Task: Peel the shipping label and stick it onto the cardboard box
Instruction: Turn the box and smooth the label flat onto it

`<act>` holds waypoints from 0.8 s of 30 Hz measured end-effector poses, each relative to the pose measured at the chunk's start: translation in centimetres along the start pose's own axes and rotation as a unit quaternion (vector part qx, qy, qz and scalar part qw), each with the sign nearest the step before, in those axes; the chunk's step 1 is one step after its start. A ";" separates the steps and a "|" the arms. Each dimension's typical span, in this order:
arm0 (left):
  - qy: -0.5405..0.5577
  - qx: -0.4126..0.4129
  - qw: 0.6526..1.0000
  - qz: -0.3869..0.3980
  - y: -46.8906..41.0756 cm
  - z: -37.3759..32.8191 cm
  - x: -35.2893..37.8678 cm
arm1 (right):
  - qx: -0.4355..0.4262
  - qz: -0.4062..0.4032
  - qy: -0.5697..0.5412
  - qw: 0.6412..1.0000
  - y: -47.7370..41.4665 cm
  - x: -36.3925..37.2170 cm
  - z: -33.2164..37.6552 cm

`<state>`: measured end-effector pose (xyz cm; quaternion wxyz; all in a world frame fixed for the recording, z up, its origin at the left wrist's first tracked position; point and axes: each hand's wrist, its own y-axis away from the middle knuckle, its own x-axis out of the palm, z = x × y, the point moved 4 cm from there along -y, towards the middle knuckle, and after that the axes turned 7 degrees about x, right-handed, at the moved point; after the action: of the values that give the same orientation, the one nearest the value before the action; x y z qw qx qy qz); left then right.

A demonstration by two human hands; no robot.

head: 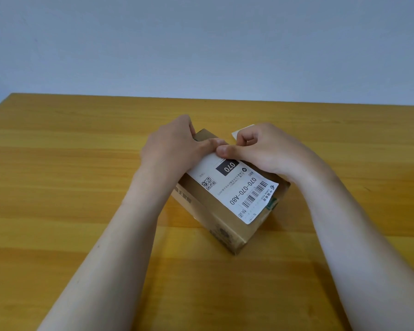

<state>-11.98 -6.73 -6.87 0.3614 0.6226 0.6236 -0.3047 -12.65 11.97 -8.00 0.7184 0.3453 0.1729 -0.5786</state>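
A brown cardboard box (227, 231) sits turned at an angle in the middle of the wooden table. A white shipping label (234, 191) with a barcode, a QR code and "070-070-A80" lies across the box's top. My left hand (170, 146) rests on the box's far left corner, its thumb pressing the label's far edge. My right hand (261, 149) pinches the same far edge between thumb and forefinger. A pale strip of backing paper (236, 133) sticks out behind my right hand; how it is held is hidden.
The yellow wooden table (69, 187) spreads wide on all sides of the box. Its far edge meets a plain grey-blue wall (201, 44). My two bare forearms reach in from the lower left and lower right.
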 end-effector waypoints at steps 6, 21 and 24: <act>0.018 0.023 0.999 0.023 0.2 -0.2 0.2 | 0.023 0.006 0.037 0.999 1.1 -0.6 0.7; 0.020 0.044 0.994 0.095 0.3 -0.2 -0.4 | 0.037 0.028 0.034 0.998 1.4 -1.9 0.0; 0.012 0.054 0.994 0.097 0.2 -0.4 -0.2 | 0.037 0.024 0.031 0.999 1.0 -1.8 -0.3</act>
<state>-11.77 -6.54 -6.44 0.3473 0.7024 0.5473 -0.2942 -12.14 13.58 -6.73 0.7131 0.3931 0.1653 -0.5564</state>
